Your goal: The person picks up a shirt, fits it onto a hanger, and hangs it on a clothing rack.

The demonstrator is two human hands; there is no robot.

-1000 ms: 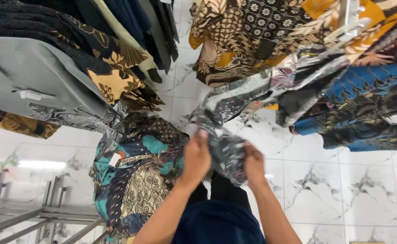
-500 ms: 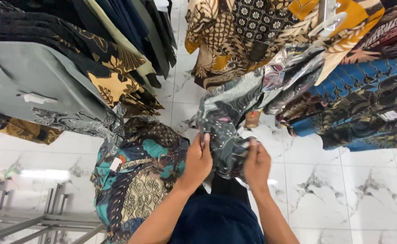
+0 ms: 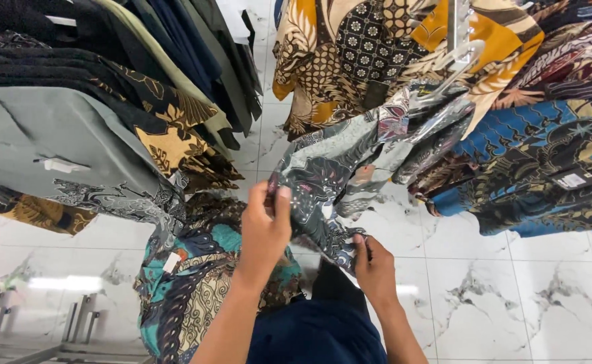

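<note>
Left hand pinches grey patterned shirt hem; right hand grips lower edge, probably clenched. Shirt runs far-right toward hanger.

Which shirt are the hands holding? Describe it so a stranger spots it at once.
Start at the white marble floor between the clothes racks. The grey patterned shirt hangs on a clear hanger and reaches down to the middle, where the left hand and right hand pinch its hem. Neighbours are orange, blue or teal; only this one is grey.
</note>
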